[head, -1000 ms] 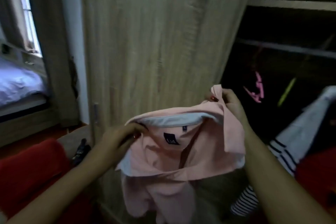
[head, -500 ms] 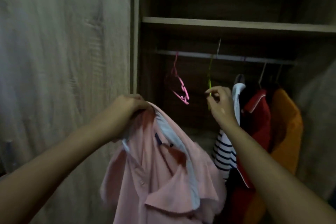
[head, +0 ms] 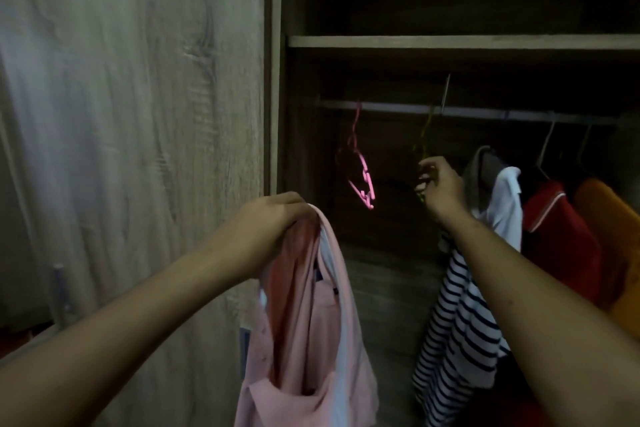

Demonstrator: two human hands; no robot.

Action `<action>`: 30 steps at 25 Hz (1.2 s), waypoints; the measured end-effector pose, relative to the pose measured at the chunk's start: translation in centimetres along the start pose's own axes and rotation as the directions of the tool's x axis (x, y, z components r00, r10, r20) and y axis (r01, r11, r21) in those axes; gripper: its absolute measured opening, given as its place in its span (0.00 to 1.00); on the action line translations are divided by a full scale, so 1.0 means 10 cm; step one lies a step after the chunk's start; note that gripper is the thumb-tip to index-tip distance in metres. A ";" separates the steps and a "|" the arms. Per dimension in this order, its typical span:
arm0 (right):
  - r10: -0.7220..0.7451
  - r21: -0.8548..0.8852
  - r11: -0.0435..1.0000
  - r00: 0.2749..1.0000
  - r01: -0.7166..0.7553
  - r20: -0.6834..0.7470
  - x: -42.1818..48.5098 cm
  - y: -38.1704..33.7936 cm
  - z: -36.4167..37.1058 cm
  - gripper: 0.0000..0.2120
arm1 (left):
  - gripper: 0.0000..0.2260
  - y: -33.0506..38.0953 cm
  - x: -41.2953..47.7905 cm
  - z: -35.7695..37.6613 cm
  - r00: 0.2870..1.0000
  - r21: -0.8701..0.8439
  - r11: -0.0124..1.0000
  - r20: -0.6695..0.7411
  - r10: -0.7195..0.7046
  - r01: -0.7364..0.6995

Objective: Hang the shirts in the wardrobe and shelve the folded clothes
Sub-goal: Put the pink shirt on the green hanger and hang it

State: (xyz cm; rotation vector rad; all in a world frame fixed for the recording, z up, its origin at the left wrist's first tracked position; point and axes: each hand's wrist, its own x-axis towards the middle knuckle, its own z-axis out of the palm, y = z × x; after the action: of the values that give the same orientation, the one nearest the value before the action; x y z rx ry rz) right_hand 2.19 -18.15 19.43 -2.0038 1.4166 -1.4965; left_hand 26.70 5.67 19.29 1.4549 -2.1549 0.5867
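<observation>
My left hand (head: 268, 230) grips a pink shirt (head: 311, 329) by its collar, and the shirt hangs limp below it in front of the open wardrobe. Further in, my right hand (head: 438, 185) pinches the lower part of a thin yellow-green hanger (head: 425, 135) that hangs from the rail (head: 391, 107). An empty pink hanger (head: 360, 172) hangs from the rail to the left of that hand. On the rail's right side hang a white and striped shirt (head: 460, 315), a red shirt (head: 561, 239) and an orange shirt (head: 613, 229).
The closed wooden wardrobe door (head: 138, 114) fills the left half. A shelf board (head: 450, 42) runs above the rail, with a dark compartment over it. The wardrobe's back wall shows below the pink hanger.
One second ago both hands held the pink shirt spread before the door. Since then my right hand let go and reached the yellow-green hanger; the shirt now dangles narrower from my left hand.
</observation>
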 end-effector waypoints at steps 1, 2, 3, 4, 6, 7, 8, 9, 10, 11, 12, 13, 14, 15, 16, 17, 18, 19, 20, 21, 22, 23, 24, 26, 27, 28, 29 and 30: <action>-0.010 0.019 1.000 0.999 0.012 -0.053 0.00 -0.01 0.03 0.20 | 0.13 -0.02 -0.01 0.00 1.000 -0.002 1.000 -0.001 -0.014 0.014; -0.030 0.038 0.999 0.994 0.034 -0.107 -0.03 -0.03 0.05 0.20 | 0.14 -0.04 -0.03 0.00 1.000 -0.002 1.000 -0.004 -0.029 0.029; -0.051 0.080 0.995 0.986 0.065 -0.161 -0.09 -0.05 0.05 0.20 | 0.15 -0.06 -0.04 0.00 0.999 0.001 0.999 -0.008 -0.047 0.047; -0.067 0.149 0.984 0.974 0.101 -0.215 -0.20 -0.04 0.05 0.21 | 0.17 -0.07 -0.03 -0.01 0.997 0.010 0.997 -0.014 -0.071 0.071; -0.069 0.284 0.946 0.955 0.154 -0.290 -0.53 0.10 0.10 0.21 | 0.22 -0.06 -0.03 -0.01 0.994 0.015 0.994 -0.015 -0.110 0.110; -0.055 0.316 0.937 0.955 0.150 -0.290 -0.72 0.22 0.15 0.22 | 0.24 -0.06 -0.02 -0.01 0.993 0.004 0.993 -0.011 -0.119 0.119; -0.024 0.327 0.938 0.964 0.113 -0.264 -0.88 0.37 0.20 0.22 | 0.25 -0.05 -0.01 0.00 0.993 -0.001 0.993 -0.003 -0.118 0.118; 0.019 0.326 0.944 0.974 0.057 -0.224 -1.00 0.50 0.24 0.22 | 0.25 -0.05 0.01 0.01 0.994 0.001 0.994 0.007 -0.114 0.114; 0.061 0.304 0.953 0.980 0.000 -0.190 -1.08 0.62 0.25 0.19 | 0.24 -0.05 0.03 0.03 0.993 0.003 0.994 0.020 -0.113 0.113; 0.083 0.271 0.962 0.981 -0.034 -0.173 -1.13 0.71 0.23 0.15 | 0.22 -0.03 0.05 0.04 0.993 0.005 0.993 0.029 -0.116 0.116; 0.082 0.250 0.967 0.983 -0.038 -0.167 -1.18 0.75 0.19 0.11 | 0.19 -0.03 0.07 0.06 0.993 0.006 0.993 0.029 -0.118 0.117; 0.067 0.254 0.967 0.982 -0.021 -0.175 -1.24 0.76 0.14 0.08 | 0.16 -0.01 0.09 0.09 0.992 -0.004 0.992 0.032 -0.123 0.123; 0.050 0.276 0.961 0.981 0.004 -0.188 -1.31 0.73 0.08 0.06 | 0.14 0.00 0.10 0.12 0.991 -0.024 0.991 0.037 -0.131 0.132; 0.043 0.298 0.954 0.980 0.018 -0.196 -1.37 0.69 0.04 0.05 | 0.13 0.01 0.11 0.16 0.990 -0.045 0.990 0.044 -0.134 0.136; 0.056 0.319 0.948 0.980 0.008 -0.192 -1.43 0.65 0.00 0.05 | 0.13 0.02 0.12 0.19 0.990 -0.063 0.989 0.055 -0.129 0.133; 0.085 0.339 0.941 0.979 -0.018 -0.185 -1.47 0.61 -0.04 0.07 | 0.13 0.04 0.14 0.23 0.990 -0.076 0.989 0.068 -0.123 0.128; 0.108 0.358 0.933 0.977 -0.035 -0.185 -1.49 0.58 -0.09 0.08 | 0.13 0.05 0.15 0.26 0.990 -0.084 0.989 0.080 -0.117 0.124; 0.113 0.378 0.925 0.974 -0.032 -0.194 -1.51 0.52 -0.14 0.08 | 0.13 0.07 0.15 0.29 0.989 -0.087 0.988 0.093 -0.117 0.125; 0.106 0.399 0.917 0.972 -0.013 -0.211 -1.52 0.45 -0.20 0.07 | 0.13 0.08 0.16 0.32 0.987 -0.091 0.987 0.105 -0.125 0.134; 0.096 0.430 0.903 0.970 0.011 -0.225 -1.56 0.36 -0.27 0.07 | 0.13 0.09 0.16 0.35 0.984 -0.098 0.984 0.119 -0.135 0.147; 0.092 0.476 0.879 0.968 0.032 -0.235 -1.60 0.23 -0.33 0.08 | 0.12 0.10 0.16 0.36 0.981 -0.108 0.981 0.127 -0.145 0.159; 0.090 0.538 0.841 0.968 0.053 -0.236 -1.65 0.08 -0.40 0.09 | 0.12 0.11 0.17 0.37 0.978 -0.117 0.978 0.140 -0.157 0.173; 0.080 0.610 0.789 0.970 0.080 -0.230 -1.72 -0.08 -0.46 0.09 | 0.12 0.13 0.18 0.38 0.974 -0.130 0.974 0.154 -0.164 0.184; 0.036 0.733 0.665 0.976 0.139 -0.217 -1.83 -0.41 -0.54 0.08 | 0.13 0.17 0.19 0.38 0.968 -0.167 0.965 0.187 -0.168 0.200; 0.006 0.774 0.613 0.978 0.160 -0.208 -1.89 -0.56 -0.55 0.07 | 0.14 0.20 0.20 0.38 0.967 -0.185 0.962 0.196 -0.164 0.201; -0.025 0.793 0.585 0.981 0.171 -0.193 -1.94 -0.66 -0.51 0.07 | 0.14 0.23 0.20 0.38 0.967 -0.201 0.960 0.202 -0.155 0.196; -0.071 0.790 0.584 0.982 0.185 -0.178 -2.01 -0.72 -0.44 0.08 | 0.15 0.26 0.19 0.38 0.967 -0.221 0.956 0.204 -0.150 0.195; -0.123 0.766 0.610 0.979 0.204 -0.163 -2.08 -0.72 -0.35 0.08 | 0.15 0.28 0.19 0.35 0.967 -0.248 0.947 0.204 -0.154 0.203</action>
State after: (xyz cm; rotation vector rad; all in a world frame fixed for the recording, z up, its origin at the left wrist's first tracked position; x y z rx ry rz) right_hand 3.34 3.37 13.76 -1.5083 0.4096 -1.8621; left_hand 23.00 3.20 17.39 1.5791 -2.1062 0.0936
